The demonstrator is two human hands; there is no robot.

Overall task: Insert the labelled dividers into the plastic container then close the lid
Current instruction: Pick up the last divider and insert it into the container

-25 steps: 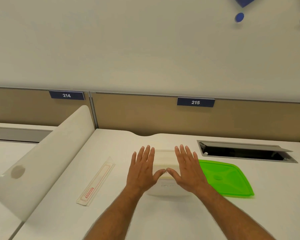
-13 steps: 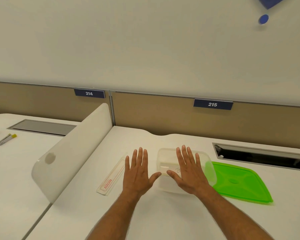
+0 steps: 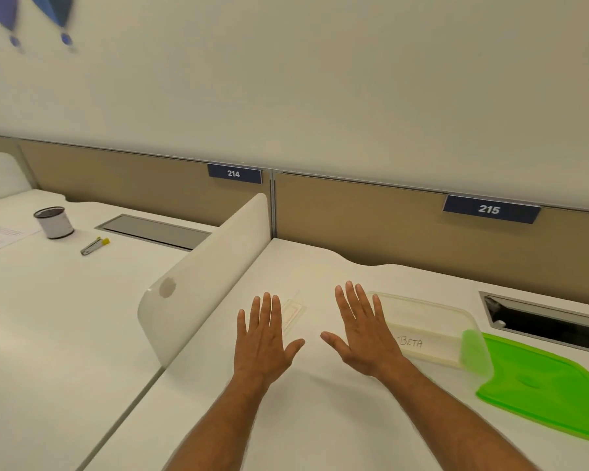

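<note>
Both of the person's hands are out flat over the white desk [image 3: 320,419], palms down and fingers spread, holding nothing. The left hand [image 3: 264,338] lies over the near end of a clear divider strip [image 3: 293,312] with red outlining; only the strip's far end shows past the fingers, and whether the hand rests on it or hovers just above cannot be told. The right hand [image 3: 363,334] sits just beside the left, thumbs pointing toward each other but apart, and its outer edge overlaps the left end of the plastic container [image 3: 432,329].

The container is clear and lidless, standing open on the desk to the right of the hands. A divider inside it [image 3: 419,343] carries the handwritten word "BETA" — it shows through the near wall. The green lid [image 3: 551,389] lies flat on the desk at the right, its nearest corner tucked behind the container's right end, so the green shows through the clear plastic there.

Behind the lid is an open cable tray [image 3: 541,321] let into the desk. A low white partition [image 3: 204,277] separates this desk from the one on the left, where a small tin [image 3: 54,222], a yellow-tipped metal clip [image 3: 94,245] and a printed sheet [image 3: 0,237] lie. Plates numbered 214 [image 3: 234,173] and 215 [image 3: 489,209] hang on the back panel.
</note>
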